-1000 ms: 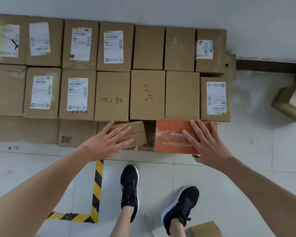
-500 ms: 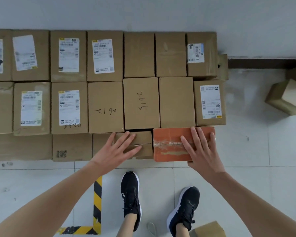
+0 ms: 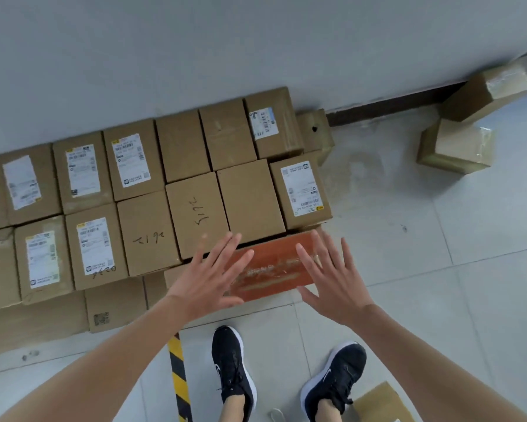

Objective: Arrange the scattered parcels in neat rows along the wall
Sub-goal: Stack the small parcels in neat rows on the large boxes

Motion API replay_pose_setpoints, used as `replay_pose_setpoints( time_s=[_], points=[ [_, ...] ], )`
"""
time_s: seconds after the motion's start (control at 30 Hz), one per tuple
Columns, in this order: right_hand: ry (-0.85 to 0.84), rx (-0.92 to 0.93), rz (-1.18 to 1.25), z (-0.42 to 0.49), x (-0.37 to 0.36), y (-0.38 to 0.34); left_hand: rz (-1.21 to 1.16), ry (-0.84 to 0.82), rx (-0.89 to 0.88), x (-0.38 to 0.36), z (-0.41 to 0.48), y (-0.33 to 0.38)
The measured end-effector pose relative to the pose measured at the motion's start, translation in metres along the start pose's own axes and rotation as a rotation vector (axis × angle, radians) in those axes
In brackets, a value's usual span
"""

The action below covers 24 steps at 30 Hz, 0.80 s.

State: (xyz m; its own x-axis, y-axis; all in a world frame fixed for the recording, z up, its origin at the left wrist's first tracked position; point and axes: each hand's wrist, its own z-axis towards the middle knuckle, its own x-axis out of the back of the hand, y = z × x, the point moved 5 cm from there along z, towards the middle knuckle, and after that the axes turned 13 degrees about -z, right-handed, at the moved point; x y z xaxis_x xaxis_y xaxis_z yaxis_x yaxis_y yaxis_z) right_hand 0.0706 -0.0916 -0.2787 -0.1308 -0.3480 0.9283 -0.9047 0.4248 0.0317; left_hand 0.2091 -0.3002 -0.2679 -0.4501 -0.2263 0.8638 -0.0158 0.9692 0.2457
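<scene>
Brown cardboard parcels stand in tight rows against the grey wall, many with white labels. An orange-red parcel lies in the front row at the right end, below a labelled box. My left hand hovers flat with fingers spread over the orange parcel's left end and the small brown box beside it. My right hand is spread over the orange parcel's right end. Neither hand grips anything.
Two loose taped parcels sit by the wall at the right, one tilted on the other. Another box corner shows beside my right shoe. Yellow-black floor tape runs between my arms. Pale tiled floor lies to the right.
The view has tilted and shifted right. My left hand moved from the small brown box toward the orange parcel; both hands now lift with fingers spread wider.
</scene>
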Motion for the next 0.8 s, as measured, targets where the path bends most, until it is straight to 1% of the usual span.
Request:
replay_pose_setpoints(
  time_s=[0.07, 0.17, 0.23, 0.4, 0.63, 0.73, 0.8],
  points=[
    [-0.035, -0.068, 0.020, -0.020, 0.014, 0.030, 0.008, -0.007, -0.023, 0.034, 0.029, 0.029],
    [-0.073, -0.197, 0.050, -0.055, 0.037, 0.089, 0.006, 0.040, -0.027, 0.083, 0.083, 0.085],
    [-0.097, -0.269, 0.056, -0.080, 0.050, 0.135, 0.000, 0.054, -0.020, 0.113, 0.124, 0.126],
    [-0.119, -0.381, 0.074, -0.122, 0.065, 0.258, -0.041, 0.053, -0.052, 0.174, 0.230, 0.220],
    [-0.213, -0.481, 0.080, -0.114, 0.048, 0.406, -0.038, 0.048, -0.093, 0.203, 0.374, 0.281],
    [-0.264, -0.498, 0.114, -0.096, 0.025, 0.465, -0.082, 0.001, -0.099, 0.193, 0.449, 0.292],
    [-0.267, -0.514, 0.116, -0.075, 0.002, 0.509, -0.051, -0.030, -0.124, 0.178, 0.508, 0.295]
  ],
)
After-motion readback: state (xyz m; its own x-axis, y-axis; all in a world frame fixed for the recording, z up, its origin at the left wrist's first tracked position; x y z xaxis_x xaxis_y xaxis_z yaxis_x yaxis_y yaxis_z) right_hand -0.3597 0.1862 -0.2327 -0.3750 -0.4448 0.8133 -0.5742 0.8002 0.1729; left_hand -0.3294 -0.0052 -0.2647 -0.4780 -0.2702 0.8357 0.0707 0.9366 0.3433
